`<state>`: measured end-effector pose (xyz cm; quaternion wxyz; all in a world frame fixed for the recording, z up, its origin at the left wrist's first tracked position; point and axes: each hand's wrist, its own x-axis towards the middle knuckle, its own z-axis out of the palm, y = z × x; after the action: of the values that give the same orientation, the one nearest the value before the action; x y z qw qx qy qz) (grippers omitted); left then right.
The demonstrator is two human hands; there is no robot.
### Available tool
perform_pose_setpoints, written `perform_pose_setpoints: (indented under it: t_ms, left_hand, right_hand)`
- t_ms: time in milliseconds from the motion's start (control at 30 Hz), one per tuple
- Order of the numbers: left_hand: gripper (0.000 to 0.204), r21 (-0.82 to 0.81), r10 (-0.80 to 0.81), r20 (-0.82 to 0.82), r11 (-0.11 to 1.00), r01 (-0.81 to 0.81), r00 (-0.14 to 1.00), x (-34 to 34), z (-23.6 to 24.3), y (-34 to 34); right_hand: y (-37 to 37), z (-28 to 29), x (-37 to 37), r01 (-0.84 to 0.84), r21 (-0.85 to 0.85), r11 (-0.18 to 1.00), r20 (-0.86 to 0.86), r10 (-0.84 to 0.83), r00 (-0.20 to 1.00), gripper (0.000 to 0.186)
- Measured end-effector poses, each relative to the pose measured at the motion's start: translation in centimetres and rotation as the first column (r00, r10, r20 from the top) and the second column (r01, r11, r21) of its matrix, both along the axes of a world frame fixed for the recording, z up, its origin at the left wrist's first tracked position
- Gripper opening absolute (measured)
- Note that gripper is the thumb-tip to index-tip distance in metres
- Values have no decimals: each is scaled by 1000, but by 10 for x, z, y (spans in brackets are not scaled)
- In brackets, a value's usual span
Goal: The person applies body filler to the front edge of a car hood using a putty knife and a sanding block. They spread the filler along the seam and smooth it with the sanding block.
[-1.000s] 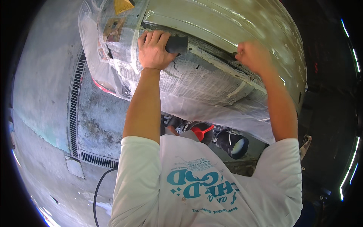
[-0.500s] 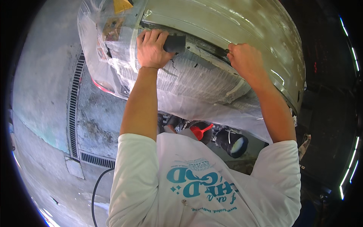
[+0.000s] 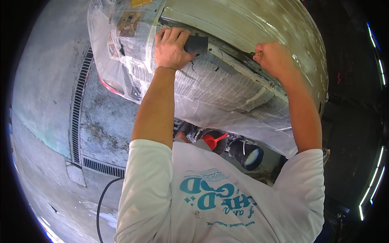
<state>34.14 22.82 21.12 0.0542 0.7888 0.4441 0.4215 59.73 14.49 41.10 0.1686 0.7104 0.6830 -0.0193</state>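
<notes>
My left hand [image 3: 172,49] rests on the edge of a masked car panel, its fingers curled over a dark grey sheet [image 3: 197,44] that looks like sandpaper. To the right, my right hand [image 3: 272,58] is closed with fingers pinched at the dark gap [image 3: 227,47] along the panel. A small dark piece shows at those fingertips, too little to name. Between the hands runs the beige painted panel [image 3: 227,20] beyond the gap. White-streaked masking paper [image 3: 219,77] covers the nearer side.
Clear plastic film [image 3: 227,117] hangs off the car's near side. Below it stand a black bucket [image 3: 252,157] with whitish liquid and a red dipper [image 3: 210,141] in a dark container. A floor drain grate [image 3: 77,117] and a black hose [image 3: 100,202] lie at left.
The view has shifted slightly. My right hand has moved a little to the right along the gap, while my left hand stays at about the same place on the panel.
</notes>
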Motion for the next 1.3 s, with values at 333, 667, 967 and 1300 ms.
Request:
perform_pose_setpoints:
  t_ms: [333, 667, 967, 1300]
  left_hand:
    - [56, 12, -14, 3, 1000, 14, 1000, 4, 1, 1]
    - [56, 6, -12, 16, 1000, 12, 1000, 2, -1, 0]
    - [55, -3, 2, 3, 1000, -2, 1000, 2, 0, -1]
    - [56, -22, 16, -10, 1000, -16, 1000, 4, -2, -1]
  right_hand:
    - [37, 3, 28, 103, -227, 969, -169, -144, 975, 20]
    - [-12, -16, -1, -7, 84, 996, 101, -1, 995, 22]
    - [17, 3, 29, 106, -133, 985, -211, -132, 969, 22]
    - [33, -15, 30, 21, -28, 999, -145, -25, 989, 21]
